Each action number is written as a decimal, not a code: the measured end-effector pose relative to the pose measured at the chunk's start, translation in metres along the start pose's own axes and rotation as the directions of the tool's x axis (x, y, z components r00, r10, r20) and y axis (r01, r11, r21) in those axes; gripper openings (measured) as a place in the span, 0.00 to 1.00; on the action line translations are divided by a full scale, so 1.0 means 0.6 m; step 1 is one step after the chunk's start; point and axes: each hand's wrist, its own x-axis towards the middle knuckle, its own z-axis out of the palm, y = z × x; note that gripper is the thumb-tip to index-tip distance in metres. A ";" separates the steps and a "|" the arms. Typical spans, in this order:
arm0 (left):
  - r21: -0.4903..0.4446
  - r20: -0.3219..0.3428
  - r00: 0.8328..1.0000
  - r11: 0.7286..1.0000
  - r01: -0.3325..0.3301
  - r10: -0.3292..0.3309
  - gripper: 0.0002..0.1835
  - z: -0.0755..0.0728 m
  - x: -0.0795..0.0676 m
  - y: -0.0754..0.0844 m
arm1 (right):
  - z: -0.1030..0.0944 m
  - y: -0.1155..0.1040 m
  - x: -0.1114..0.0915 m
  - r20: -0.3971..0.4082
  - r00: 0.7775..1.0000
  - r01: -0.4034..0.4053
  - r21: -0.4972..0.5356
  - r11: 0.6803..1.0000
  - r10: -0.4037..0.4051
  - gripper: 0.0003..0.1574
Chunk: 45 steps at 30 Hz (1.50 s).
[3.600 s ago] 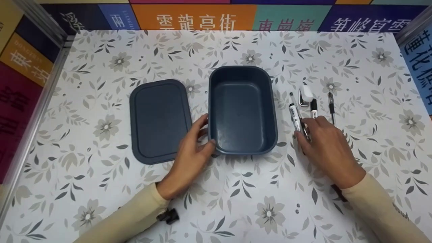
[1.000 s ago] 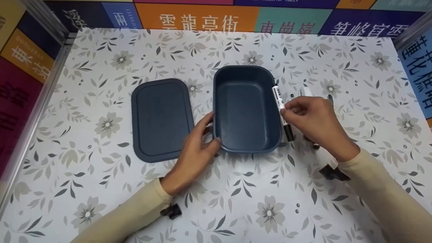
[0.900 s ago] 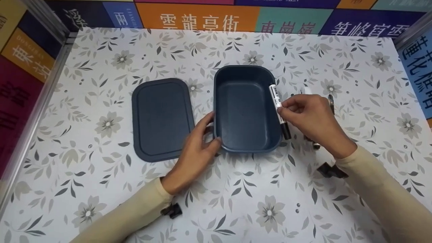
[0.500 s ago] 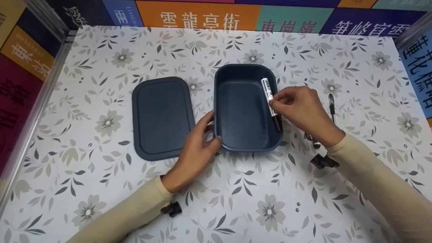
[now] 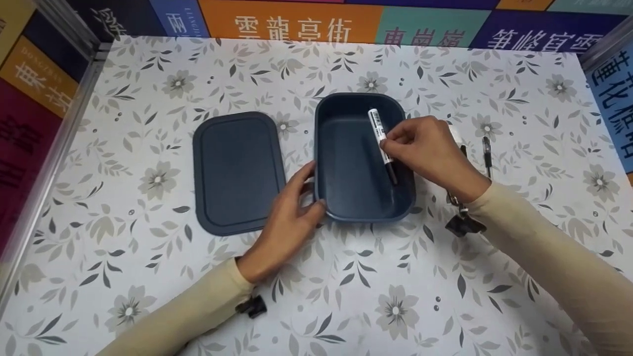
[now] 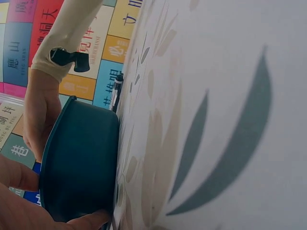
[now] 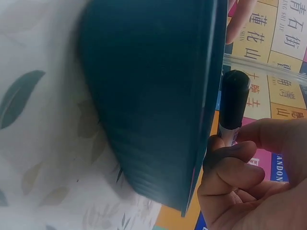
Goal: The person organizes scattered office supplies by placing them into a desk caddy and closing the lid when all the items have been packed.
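Observation:
My right hand [image 5: 418, 143] pinches a white marker with a black cap [image 5: 380, 129] between thumb and fingers. The marker is tilted over the inside of a dark blue plastic box [image 5: 341, 215], well within its rim. In the right wrist view the black cap [image 7: 235, 98] shows beside the box's outer wall [image 7: 144, 96]. My left hand [image 5: 289, 217] rests against the box's near left corner, thumb and fingers spread along its side. The left wrist view has these fingers [image 6: 19, 175] at the wall of the box [image 6: 81, 158].
A matching dark blue lid [image 5: 237, 173] lies flat left of the box. On the right are a pen [image 5: 487, 155] and a white stapler [image 5: 453, 131], partly hidden by my right hand. More pens lie under my right wrist. A flower-patterned cloth covers the table [image 5: 346, 306].
My right hand picked up the marker from among the stationery and carried it left, across the box's right rim to over its inside. My left hand stays at the box.

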 end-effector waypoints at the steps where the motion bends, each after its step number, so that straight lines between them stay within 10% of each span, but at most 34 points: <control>1: 0.003 0.000 1.000 1.000 -0.001 0.001 0.41 0.000 0.000 0.000 | 0.001 -0.003 0.002 0.007 1.000 -0.006 0.001 1.000 0.006 0.11; 25: -0.038 0.002 1.000 0.999 0.001 -0.001 0.40 0.004 0.001 -0.002 | 0.036 -0.036 0.054 0.301 0.948 -0.222 0.398 0.890 0.102 0.13; 45: -0.025 0.009 1.000 1.000 -0.006 0.006 0.40 0.002 0.002 -0.003 | 0.068 -0.030 0.082 0.326 0.934 -0.226 0.214 0.950 0.149 0.11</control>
